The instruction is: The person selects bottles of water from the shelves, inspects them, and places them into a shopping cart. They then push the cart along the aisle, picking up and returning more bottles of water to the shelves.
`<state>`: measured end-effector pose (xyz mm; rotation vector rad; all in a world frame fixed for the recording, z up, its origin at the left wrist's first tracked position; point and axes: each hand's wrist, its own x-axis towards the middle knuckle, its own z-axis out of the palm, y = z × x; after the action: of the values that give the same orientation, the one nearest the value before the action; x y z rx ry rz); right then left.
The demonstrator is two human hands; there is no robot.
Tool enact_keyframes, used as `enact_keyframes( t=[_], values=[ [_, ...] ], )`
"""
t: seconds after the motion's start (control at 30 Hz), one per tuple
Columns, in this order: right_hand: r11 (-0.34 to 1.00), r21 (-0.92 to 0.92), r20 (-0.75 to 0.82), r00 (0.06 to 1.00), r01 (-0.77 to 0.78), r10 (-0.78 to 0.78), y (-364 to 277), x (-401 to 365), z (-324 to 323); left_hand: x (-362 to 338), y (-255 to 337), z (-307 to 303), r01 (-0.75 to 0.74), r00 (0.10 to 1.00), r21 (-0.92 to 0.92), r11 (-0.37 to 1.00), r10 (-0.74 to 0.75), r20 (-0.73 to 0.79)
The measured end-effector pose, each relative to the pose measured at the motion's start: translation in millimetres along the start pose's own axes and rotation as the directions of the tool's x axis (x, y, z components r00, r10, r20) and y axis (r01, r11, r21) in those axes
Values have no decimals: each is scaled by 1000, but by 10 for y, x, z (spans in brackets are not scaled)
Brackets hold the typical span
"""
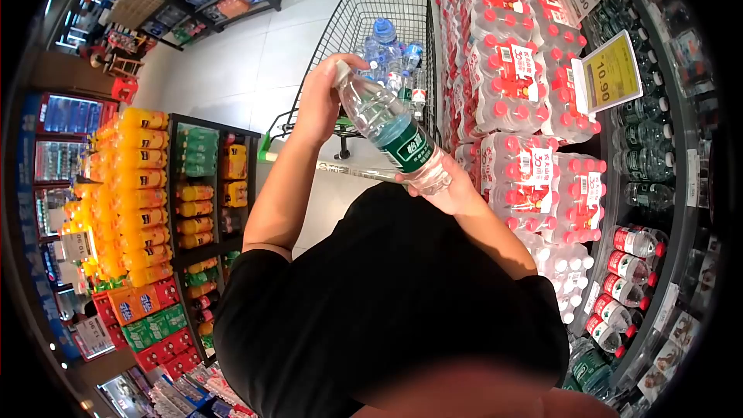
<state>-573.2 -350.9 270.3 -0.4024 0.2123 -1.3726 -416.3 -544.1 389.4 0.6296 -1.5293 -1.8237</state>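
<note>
A clear plastic bottle with a green label (408, 145) is held at a slant in front of the chest. My left hand (325, 93) is closed around its white-capped top. Beneath the bottle's base, my right hand (449, 186) grips the lower end, with its fingers partly hidden by the bottle. Just beyond the hands stands a wire shopping cart with green corners (333, 31). Several water bottles (387, 50) lie in it, some with blue caps, one with a red label and one with a green label.
Shrink-wrapped packs of red-capped bottles (515, 70) are stacked close on the right, with price signs (611, 73) and a bottle shelf (646, 159) beyond. Orange drink bottles (145, 193) fill a display at left. Tiled floor (255, 54) shows left of the cart.
</note>
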Motion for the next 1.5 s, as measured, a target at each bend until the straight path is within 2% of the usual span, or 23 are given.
enact_keyframes(
  t=[0.03,0.1,0.17,0.23,0.27,0.33,0.4,0.5,0.6,0.7,0.8,0.9,0.93,1.0,1.07,1.13,1.23,1.27,1.3,1.37,1.43,1.47,1.5],
  values=[
    [1000,-17,-19,1000,16,-16,9,-12,72,17,-48,58,-3,1000,-66,998,4,15],
    [998,19,-80,995,61,-60,26,16,302,-20,-140,271,35,998,-477,878,-8,59],
    [992,99,-118,991,80,-68,132,35,397,-76,-205,432,64,993,-591,804,-107,-39],
    [999,-33,-163,986,36,-41,186,73,385,-23,-334,308,92,992,-665,741,-124,-1],
    [995,-101,-191,981,18,-37,206,86,371,-8,-377,250,108,988,-670,734,-157,-12],
    [997,-67,-182,983,-23,10,216,110,387,46,-362,228,159,977,-667,727,-212,3],
    [998,-58,-224,974,-32,18,228,126,314,122,-489,151,163,985,-697,698,-160,70],
    [996,-80,-258,965,38,-58,261,157,300,193,-523,164,182,978,-622,762,-205,35],
    [986,-142,-287,950,83,-122,272,190,325,283,-610,137,212,976,-637,741,-186,110],
    [980,-110,-378,904,168,-198,304,216,321,343,-619,186,224,974,-660,717,-186,129],
    [966,-138,-390,885,217,-255,340,216,243,406,-654,188,258,966,-656,709,-198,166],
    [953,-181,-410,862,244,-299,320,217,296,407,-598,250,253,965,-601,758,-239,104],
    [933,-266,-405,850,242,-336,329,221,278,419,-606,238,249,968,-616,747,-218,127],
    [874,-430,-389,827,227,-407,357,221,200,450,-656,185,243,970,-647,723,-174,170],
    [753,-634,-299,844,173,-446,315,204,127,450,-651,181,245,967,-648,721,-137,213],
    [633,-773,-274,876,45,-397,157,162,161,433,-653,201,248,952,-635,731,-61,301],
    [352,-936,-167,908,-23,-385,-176,97,381,307,-738,356,142,895,-413,900,62,442],
    [135,-984,-163,889,-116,-427,-161,118,303,263,-753,458,163,862,-398,903,66,502],
    [159,-983,-148,914,-94,-378,-312,151,426,196,-796,563,111,836,-334,936,94,541],
    [120,-993,-45,921,1,-387,-502,66,360,102,-885,679,-203,838,-34,979,192,510],
    [145,-987,-130,866,-67,-483,-561,-29,331,117,-790,862,-428,769,83,900,314,556],
    [86,-985,-175,833,-152,-525,-638,-87,316,40,-836,873,-283,846,83,955,208,491],
    [33,-971,-215,795,-238,-567,-738,-162,291,15,-864,915,-266,861,38,963,219,460]
  ],
)
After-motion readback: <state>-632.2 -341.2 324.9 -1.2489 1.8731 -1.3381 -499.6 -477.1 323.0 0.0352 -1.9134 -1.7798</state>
